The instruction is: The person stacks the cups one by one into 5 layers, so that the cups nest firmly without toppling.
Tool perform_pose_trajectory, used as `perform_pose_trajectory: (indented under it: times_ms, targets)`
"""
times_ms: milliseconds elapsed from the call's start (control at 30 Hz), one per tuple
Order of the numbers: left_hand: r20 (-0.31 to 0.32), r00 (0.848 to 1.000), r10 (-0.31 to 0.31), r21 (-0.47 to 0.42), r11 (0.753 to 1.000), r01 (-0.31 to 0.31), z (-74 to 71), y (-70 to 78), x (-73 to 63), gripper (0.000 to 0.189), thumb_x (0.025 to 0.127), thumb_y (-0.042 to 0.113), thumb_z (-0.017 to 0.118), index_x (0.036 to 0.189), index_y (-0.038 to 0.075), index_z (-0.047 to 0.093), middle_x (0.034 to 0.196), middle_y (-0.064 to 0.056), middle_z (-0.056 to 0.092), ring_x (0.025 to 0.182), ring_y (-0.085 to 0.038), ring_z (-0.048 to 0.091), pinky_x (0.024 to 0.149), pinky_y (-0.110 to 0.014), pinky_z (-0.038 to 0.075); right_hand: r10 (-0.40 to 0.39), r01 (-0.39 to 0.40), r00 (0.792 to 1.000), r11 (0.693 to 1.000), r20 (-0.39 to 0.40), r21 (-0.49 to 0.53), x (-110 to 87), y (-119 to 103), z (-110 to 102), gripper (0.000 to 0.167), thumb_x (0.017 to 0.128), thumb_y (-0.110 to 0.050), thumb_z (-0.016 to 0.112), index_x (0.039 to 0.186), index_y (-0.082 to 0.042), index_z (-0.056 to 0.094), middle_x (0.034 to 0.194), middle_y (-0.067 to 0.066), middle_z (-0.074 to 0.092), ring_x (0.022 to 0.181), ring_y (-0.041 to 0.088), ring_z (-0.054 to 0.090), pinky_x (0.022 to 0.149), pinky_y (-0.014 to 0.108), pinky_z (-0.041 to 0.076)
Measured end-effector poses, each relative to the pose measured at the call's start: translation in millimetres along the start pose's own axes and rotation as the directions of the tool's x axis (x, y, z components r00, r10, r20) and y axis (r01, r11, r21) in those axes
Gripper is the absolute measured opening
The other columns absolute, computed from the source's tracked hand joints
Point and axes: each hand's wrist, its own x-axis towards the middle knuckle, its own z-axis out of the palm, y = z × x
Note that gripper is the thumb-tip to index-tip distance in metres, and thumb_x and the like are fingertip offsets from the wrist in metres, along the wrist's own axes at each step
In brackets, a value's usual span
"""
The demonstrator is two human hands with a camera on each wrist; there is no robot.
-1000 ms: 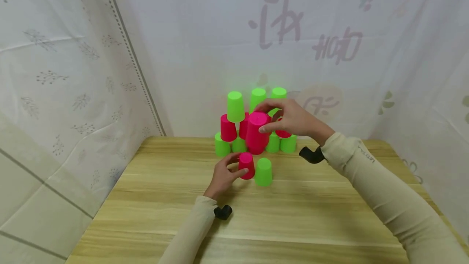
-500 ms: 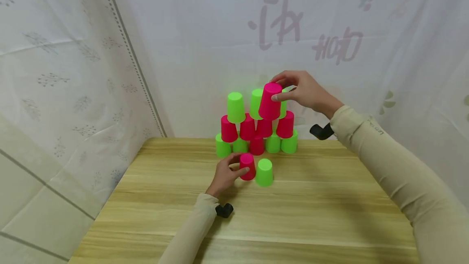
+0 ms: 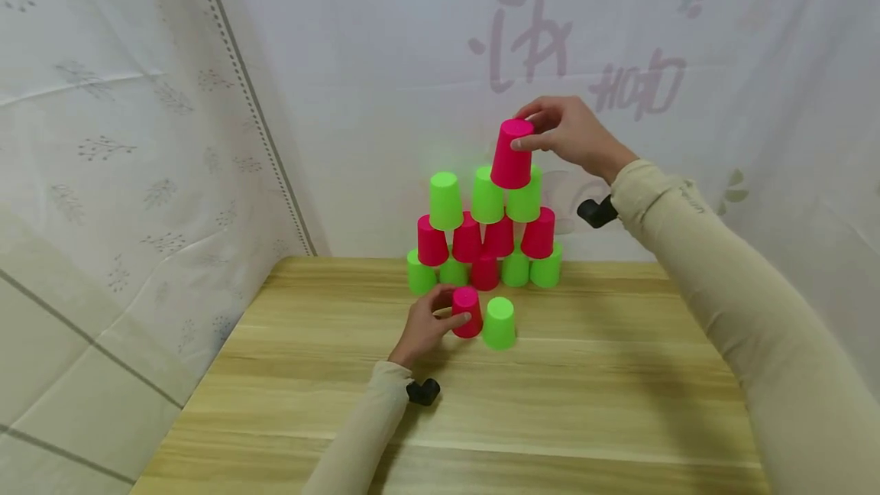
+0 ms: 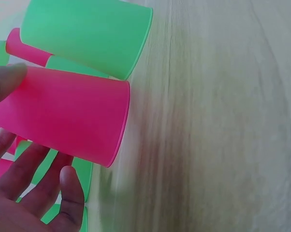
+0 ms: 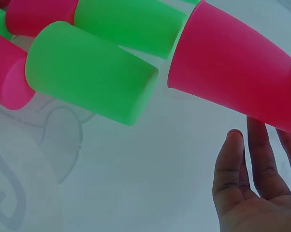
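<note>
My right hand (image 3: 576, 134) pinches an upside-down pink cup (image 3: 512, 159) over the middle and right green cups of a stacked pyramid. In the right wrist view this pink cup (image 5: 232, 67) is close to the top of a green cup (image 5: 90, 72); whether they touch I cannot tell. My left hand (image 3: 421, 328) has thumb and fingers around another pink cup (image 3: 466, 313) on the table in front of the pyramid. Just right of that one stands a green cup (image 3: 499, 324). The left wrist view shows the left hand's pink cup (image 4: 68, 111) from close up.
Green and pink cups form the pyramid's bottom row, with a pink cup (image 3: 484, 272) in its middle. Above it come a row of pink cups (image 3: 432, 241) and a row of green cups (image 3: 445, 202). A patterned curtain (image 3: 385, 98) hangs behind the wooden table (image 3: 550, 403).
My right hand has lifted its pink cup from in front of the pyramid to above the green upper row. The left hand has stayed on its cup with little movement.
</note>
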Motion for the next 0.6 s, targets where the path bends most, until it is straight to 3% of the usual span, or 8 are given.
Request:
perform_pose_trajectory:
  times_ms: [267, 467, 600]
  targets:
    - [-0.012, 1.0, 0.021, 0.012, 1.0, -0.021, -0.4, -0.1, -0.8, 0.048, 0.087, 0.012, 0.078, 0.13, 0.005, 0.058, 0.128, -0.018, 0.067, 0.123, -0.036, 0.063, 0.107, -0.051, 0.051, 0.039, -0.04, 0.998, 0.999, -0.046, -0.027, 12.8, 4, 9, 0.049, 0.091, -0.032, 0.073, 0.133, -0.01, 0.059, 0.121, 0.01, 0.064, 0.107, 0.023, 0.059, 0.101, 0.049, 0.051]
    - [-0.034, 0.998, 0.045, 0.025, 0.999, -0.044, 0.1, 3.2, -1.8, 0.046, 0.087, 0.012, 0.078, 0.129, 0.007, 0.059, 0.126, -0.017, 0.069, 0.121, -0.035, 0.064, 0.105, -0.051, 0.052, 0.061, -0.064, 0.996, 0.997, -0.072, -0.037, 18.7, 5, 16, 0.052, 0.091, -0.033, 0.072, 0.135, -0.009, 0.058, 0.128, 0.016, 0.062, 0.113, 0.026, 0.057, 0.101, 0.051, 0.051]
    - [-0.043, 0.999, 0.026, 0.065, 0.998, -0.023, -4.0, 9.5, -3.0, 0.045, 0.087, 0.018, 0.078, 0.128, 0.012, 0.06, 0.124, -0.011, 0.07, 0.119, -0.029, 0.065, 0.096, -0.042, 0.058, 0.081, -0.084, 0.992, 0.996, -0.093, -0.035, 20.6, 7, 17, 0.051, 0.091, -0.034, 0.071, 0.134, -0.009, 0.058, 0.128, 0.015, 0.061, 0.114, 0.026, 0.057, 0.099, 0.048, 0.052]
